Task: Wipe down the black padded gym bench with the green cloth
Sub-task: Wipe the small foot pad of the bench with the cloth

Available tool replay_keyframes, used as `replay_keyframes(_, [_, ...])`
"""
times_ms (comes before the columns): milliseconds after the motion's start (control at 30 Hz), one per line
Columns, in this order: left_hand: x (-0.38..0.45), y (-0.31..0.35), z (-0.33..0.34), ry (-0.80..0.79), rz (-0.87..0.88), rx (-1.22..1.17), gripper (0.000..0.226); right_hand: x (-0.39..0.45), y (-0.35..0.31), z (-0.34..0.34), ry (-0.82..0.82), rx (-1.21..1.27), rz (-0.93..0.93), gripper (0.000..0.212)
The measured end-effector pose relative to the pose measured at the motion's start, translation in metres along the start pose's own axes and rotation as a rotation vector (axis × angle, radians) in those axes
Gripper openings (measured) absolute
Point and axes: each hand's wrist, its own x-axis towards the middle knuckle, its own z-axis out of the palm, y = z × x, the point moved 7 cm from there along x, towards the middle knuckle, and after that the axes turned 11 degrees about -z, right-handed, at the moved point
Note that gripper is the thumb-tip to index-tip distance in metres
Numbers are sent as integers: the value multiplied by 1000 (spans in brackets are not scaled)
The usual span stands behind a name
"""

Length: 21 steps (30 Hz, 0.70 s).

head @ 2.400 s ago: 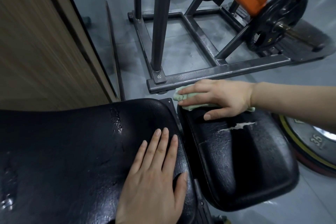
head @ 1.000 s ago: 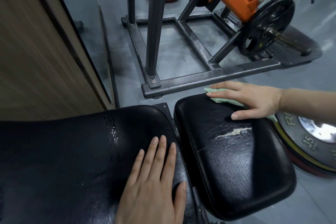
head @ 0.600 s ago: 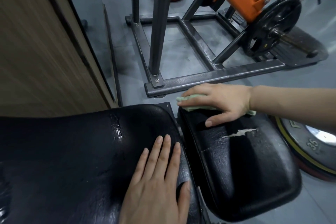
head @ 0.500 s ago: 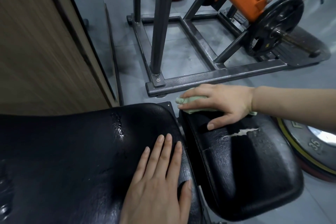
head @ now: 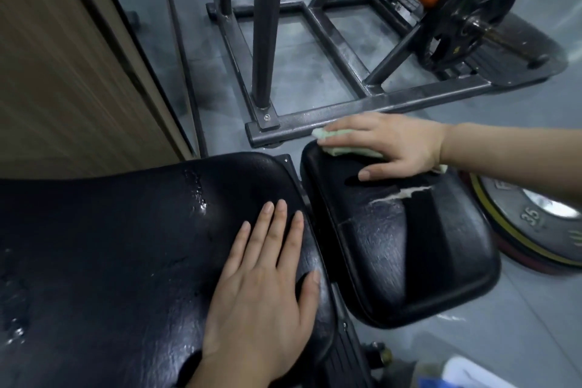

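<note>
The right hand (head: 393,145) presses the green cloth (head: 343,148) flat on the seat pad's (head: 409,246) far edge; the left hand (head: 264,290) rests spread on the wet-streaked back pad (head: 110,246); most wiping seems left

— Where did the camera sit?
— On the person's head, close above the bench (head: 126,246), tilted forward and down.
— Was there a second view?
— No, only that one.
</note>
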Motion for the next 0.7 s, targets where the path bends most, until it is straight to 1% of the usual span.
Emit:
replay_keyframes(200, [-1,1,1,-36,-9,7,63,-37,15,-1,33,27,157,68])
replay_keyframes(300, [-1,0,1,-33,-9,4,62,-60,15,1,80,53,239,69])
replay_keyframes(433, [-2,1,1,-25,-7,-5,62,-81,11,5,135,119,284,70])
replay_keyframes(567, [-1,1,1,-25,-7,-19,63,-73,20,3,63,165,298,67])
replay_keyframes(700, [-1,1,2,-27,-4,-23,63,-47,29,-3,-4,155,256,69])
